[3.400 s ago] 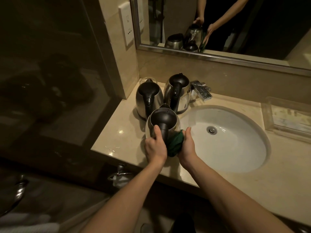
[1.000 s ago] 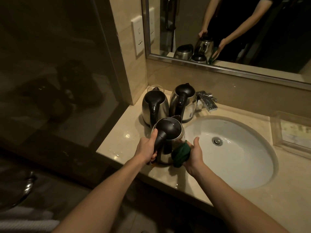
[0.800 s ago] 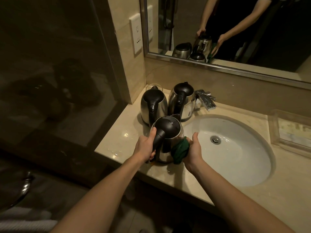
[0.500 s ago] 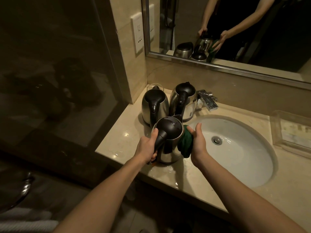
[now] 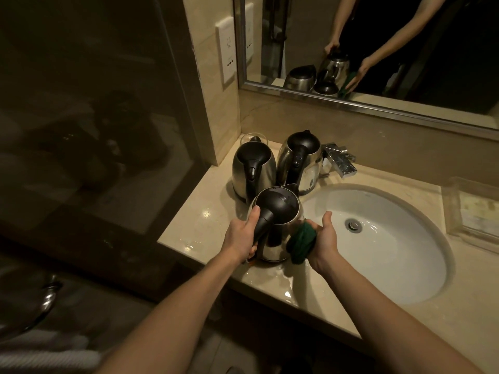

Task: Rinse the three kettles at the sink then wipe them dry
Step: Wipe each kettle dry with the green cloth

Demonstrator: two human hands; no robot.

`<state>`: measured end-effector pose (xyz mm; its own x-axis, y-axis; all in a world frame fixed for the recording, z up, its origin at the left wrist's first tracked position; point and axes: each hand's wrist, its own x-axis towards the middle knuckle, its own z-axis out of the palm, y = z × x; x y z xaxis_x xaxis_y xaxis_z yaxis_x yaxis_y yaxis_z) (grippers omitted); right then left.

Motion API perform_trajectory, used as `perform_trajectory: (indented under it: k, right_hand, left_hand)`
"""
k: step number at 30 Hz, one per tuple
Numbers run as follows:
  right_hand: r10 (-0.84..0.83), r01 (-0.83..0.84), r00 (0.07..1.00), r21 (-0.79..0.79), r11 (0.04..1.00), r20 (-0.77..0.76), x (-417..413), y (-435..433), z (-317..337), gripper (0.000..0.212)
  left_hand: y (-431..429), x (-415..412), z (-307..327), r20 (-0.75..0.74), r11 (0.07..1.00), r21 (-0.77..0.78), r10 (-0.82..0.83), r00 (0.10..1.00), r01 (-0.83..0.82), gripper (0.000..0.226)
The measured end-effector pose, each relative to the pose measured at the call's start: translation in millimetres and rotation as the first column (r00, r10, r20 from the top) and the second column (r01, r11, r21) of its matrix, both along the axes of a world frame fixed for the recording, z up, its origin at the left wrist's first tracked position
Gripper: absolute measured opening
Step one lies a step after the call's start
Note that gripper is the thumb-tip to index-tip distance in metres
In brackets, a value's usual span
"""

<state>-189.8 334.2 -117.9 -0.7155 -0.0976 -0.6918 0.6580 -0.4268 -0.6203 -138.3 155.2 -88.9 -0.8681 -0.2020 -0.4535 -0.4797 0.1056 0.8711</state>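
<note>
- The marble vanity counter [image 5: 205, 228] carries everything. Wet patches glint along its front edge at 6 o'clock of the kettles.
- The white sink basin [image 5: 391, 265] lies right of centre, with the faucet [image 5: 340, 160] at its 11 o'clock.
- 2 steel kettles, the rear-left kettle [image 5: 252, 168] and the rear-right kettle [image 5: 302, 160], stand upright side by side at the basin's 10 o'clock, parked clear of the working spot. The light is too dim to tell whether they are dry.
- The near kettle [image 5: 280, 209], lid closed, sits with its base on the counter at the basin's 9 o'clock, handy to the bowl.
- The left hand [image 5: 240, 238] is wrapped round the black handle [image 5: 263, 225], thumb along its top, bracing the kettle against the wiping push.
- The right hand [image 5: 322, 238] clasps a bunched green cloth [image 5: 301, 242], pressing it on the kettle's flank at 3 o'clock. I judge this kettle is being dried.
</note>
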Motion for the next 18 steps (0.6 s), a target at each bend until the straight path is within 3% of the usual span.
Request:
perform_trajectory:
  k: [11, 18]
  right_hand:
    - [0.099, -0.061, 0.972, 0.179, 0.982, -0.214, -5, -9, 34, 0.062]
    - [0.061, -0.054, 0.997, 0.136, 0.989, -0.052, 12, -5, 14, 0.077]
  left_hand:
    - [0, -1, -3, -0.021, 1.0, 0.008, 0.006, 1.0, -0.006, 0.063]
    - [-1, 0, -3, -0.032, 1.0, 0.014, -0.001, 0.999, 0.002, 0.063]
